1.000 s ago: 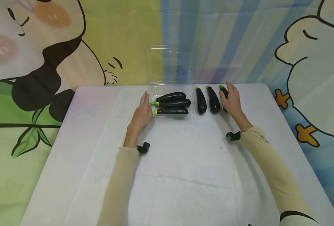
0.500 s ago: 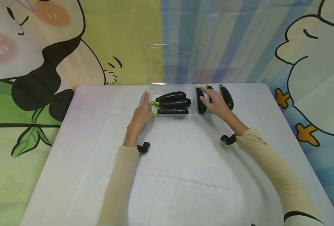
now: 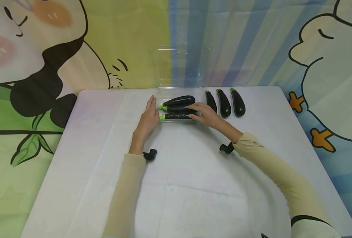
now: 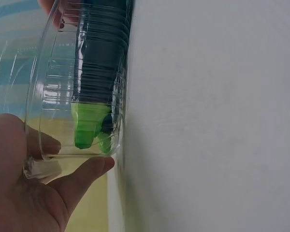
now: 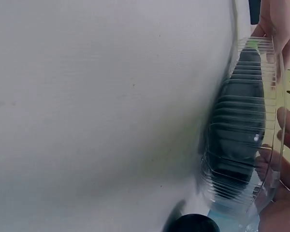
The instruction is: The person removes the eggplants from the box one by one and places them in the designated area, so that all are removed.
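Note:
A clear plastic clamshell box (image 3: 180, 92) holds three dark eggplants lying sideways: a rear eggplant (image 3: 180, 100), a middle eggplant (image 3: 176, 108) and a front eggplant (image 3: 176, 116). Against the box's left end rests my left hand (image 3: 148, 117), fingers straight; its thumb (image 4: 84, 180) touches the end wall in the left wrist view. My right hand (image 3: 208, 115) reaches over the right end of the box, fingers at the middle eggplant and thumb by the front one. Whether its fingertips touch them is unclear. That hand partly covers a loose left eggplant (image 3: 211, 100).
Beside the box lie two more loose eggplants, one in the middle (image 3: 223, 103) and one at the right (image 3: 238, 102). The box's transparent lid (image 3: 178, 66) stands raised at the back. A white table (image 3: 193, 191) meets a cartoon-printed backdrop (image 3: 143, 43).
My right hand has swept left from the rightmost loose eggplant, past the other loose ones, to over the box. The left hand has stayed at the box's left end.

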`<state>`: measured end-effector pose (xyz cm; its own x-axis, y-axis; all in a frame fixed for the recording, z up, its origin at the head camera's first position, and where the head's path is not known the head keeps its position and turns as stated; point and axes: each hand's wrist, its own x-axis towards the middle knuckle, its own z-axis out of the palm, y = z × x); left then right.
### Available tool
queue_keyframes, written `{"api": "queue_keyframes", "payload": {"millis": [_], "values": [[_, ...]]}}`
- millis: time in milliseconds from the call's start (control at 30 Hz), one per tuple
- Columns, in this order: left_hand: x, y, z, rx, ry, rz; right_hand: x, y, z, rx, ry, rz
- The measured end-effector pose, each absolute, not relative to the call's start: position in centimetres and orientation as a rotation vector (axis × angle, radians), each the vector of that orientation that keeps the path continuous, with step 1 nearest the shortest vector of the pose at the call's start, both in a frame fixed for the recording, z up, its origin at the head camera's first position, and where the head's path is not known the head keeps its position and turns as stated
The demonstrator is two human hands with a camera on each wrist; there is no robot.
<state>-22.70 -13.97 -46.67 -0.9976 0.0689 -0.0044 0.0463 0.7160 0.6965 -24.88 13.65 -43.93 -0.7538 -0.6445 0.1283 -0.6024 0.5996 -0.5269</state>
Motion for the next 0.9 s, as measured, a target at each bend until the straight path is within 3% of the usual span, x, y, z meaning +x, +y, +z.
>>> {"api": "queue_keyframes", "payload": {"millis": [333, 900], "values": [[-22.7, -14.6, -46.6, 0.163, 2.820, 1.229, -26.0, 13.2, -44.4, -1.087, 2.726, -0.799], [-22.9, -14.5, -46.7, 0.160, 2.813, 1.211, -26.3, 10.5, -43.4, -1.410, 2.652, -0.439]]}}
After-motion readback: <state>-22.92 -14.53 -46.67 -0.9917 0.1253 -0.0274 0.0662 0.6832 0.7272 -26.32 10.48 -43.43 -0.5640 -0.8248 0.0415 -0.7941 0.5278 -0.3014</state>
